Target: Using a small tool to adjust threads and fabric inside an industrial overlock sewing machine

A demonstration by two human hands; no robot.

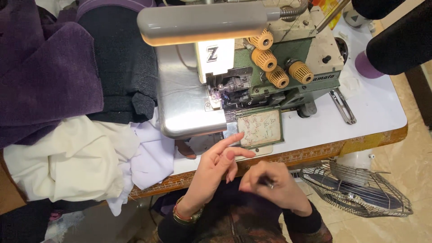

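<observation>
The left hand (215,167) is partly open: the forefinger stretches forward and the thumb crosses in front of the palm, while the other fingers curl loosely. It holds nothing that can be seen. Its forefinger tip lies at the near edge of the sewing machine (234,85), just beside the green hinged cover (260,128) with the worn diagram on it; whether it truly touches the metal cannot be told. A gold bracelet (184,216) circles its wrist.

The right hand (270,184), just to the right of the left and a little nearer the body, is closed, its fingers pinching a small dark tool (267,181) with a pale tip; the kind of tool cannot be made out.

Ahead of both hands, four yellow tension knobs (275,63) sit on the machine's top, under one grey lamp (207,22). Left of the left hand lie folded cloths: one cream (67,162), one pale lilac (150,155), one black (121,63), one purple (45,76). Right of the right hand, below the table edge (315,153), stands one wire-guarded fan (355,189).
</observation>
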